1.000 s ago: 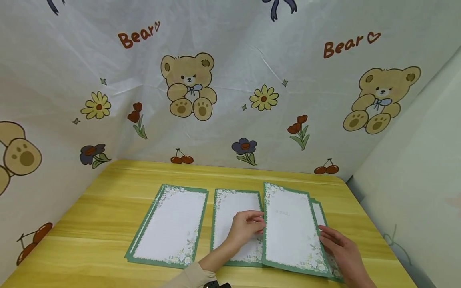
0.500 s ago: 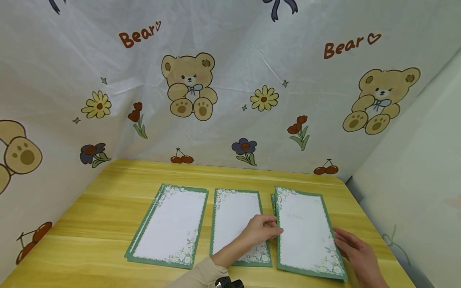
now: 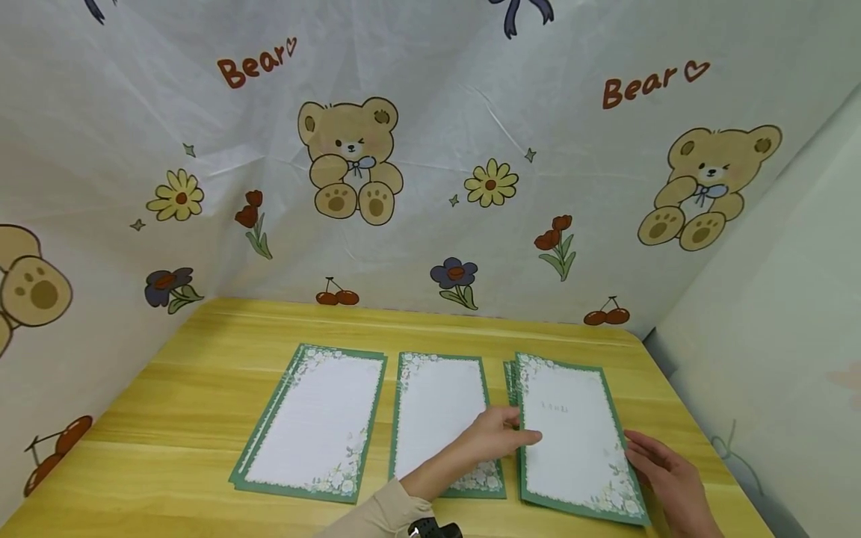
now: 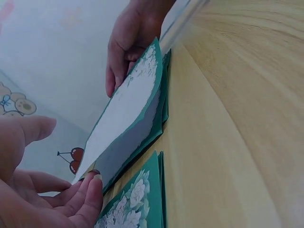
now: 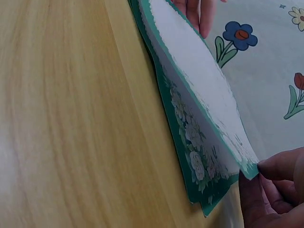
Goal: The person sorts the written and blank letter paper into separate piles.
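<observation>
A white sheet of letter paper (image 3: 578,463) with a green floral border lies slightly raised over more such sheets (image 3: 509,379) at the right of the table. Faint marks show on its face. My left hand (image 3: 487,441) is at its left edge. In the left wrist view the left fingers (image 4: 88,197) touch under that edge, while the thumb stands apart. My right hand (image 3: 673,478) is at the right edge; in the right wrist view its thumb and fingers (image 5: 282,166) pinch a corner. The sheets beneath (image 5: 194,164) show there, partly covered.
A middle bordered sheet (image 3: 440,403) lies partly under my left forearm. Farther left is an overlapping pile of similar sheets (image 3: 309,426). Behind the wood-grain table (image 3: 168,448) hangs a white curtain (image 3: 417,127) printed with bears and flowers.
Both hands have shifted right with the top sheet, from partly over the middle sheet to over the right-hand sheets. In the last half second it has moved slightly toward me.
</observation>
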